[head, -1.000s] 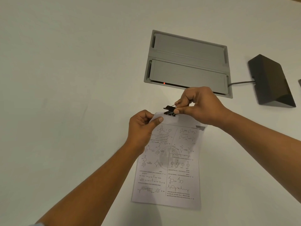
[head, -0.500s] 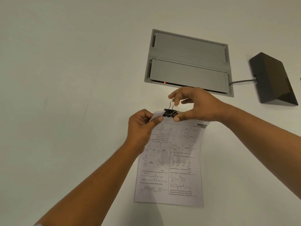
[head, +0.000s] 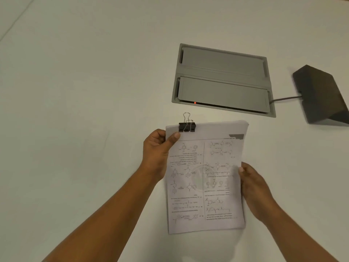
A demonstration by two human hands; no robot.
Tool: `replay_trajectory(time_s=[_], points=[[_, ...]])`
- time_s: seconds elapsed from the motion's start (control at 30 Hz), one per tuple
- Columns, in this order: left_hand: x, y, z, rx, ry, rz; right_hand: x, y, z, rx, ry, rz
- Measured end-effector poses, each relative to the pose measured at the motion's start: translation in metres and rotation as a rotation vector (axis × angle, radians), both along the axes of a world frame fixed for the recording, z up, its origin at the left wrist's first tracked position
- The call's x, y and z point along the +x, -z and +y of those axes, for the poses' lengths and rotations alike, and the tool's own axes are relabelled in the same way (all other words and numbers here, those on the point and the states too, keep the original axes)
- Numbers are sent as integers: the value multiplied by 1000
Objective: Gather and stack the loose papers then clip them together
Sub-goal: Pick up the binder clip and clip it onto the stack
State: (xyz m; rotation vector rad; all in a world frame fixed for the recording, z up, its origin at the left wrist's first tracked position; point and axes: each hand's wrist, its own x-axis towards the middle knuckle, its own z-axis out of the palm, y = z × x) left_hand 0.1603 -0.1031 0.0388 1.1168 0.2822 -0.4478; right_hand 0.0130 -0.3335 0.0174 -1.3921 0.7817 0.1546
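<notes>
A stack of printed papers [head: 205,176] is held between both hands above a white table [head: 75,91], and a faint shadow lies on the table under its near edge. The top sheet carries two columns of chemical structure drawings and text, printed upside down from this viewpoint. A black binder clip [head: 187,126] bites the far edge of the stack close to its left corner. One silver wire handle sticks out past the edge, and the other seems to lie folded over the clip body. The left hand [head: 156,148] pinches the upper left corner just below the clip, thumb flat on the top sheet and the other fingers curled behind the stack. The right hand [head: 253,184] grips the right edge about halfway along, thumb tip on the page and the rest of the fingers hidden beneath; this side is a little blurred. Beyond the stack, a grey flip-lid cable box [head: 222,80] is set into the table, with a small red light [head: 195,102] glowing at its near edge. A cable [head: 285,98] runs from the box to a dark wedge-shaped device [head: 321,95] at the right.
</notes>
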Motion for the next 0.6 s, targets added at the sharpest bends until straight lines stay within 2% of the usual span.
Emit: replay_trajectory(time_s=[0.13,0.3,0.43,0.6], points=[[-5,5,9,99,-29,26,-6,1,21,-25,104,-37],[-30,23,23,283,156,61,2,3,26,-32,199,-4],[-28,33,26,411,256,36,19,6,17,-109,171,27],[-8,38,20,557,239,-59,46,14,10,-240,133,49]])
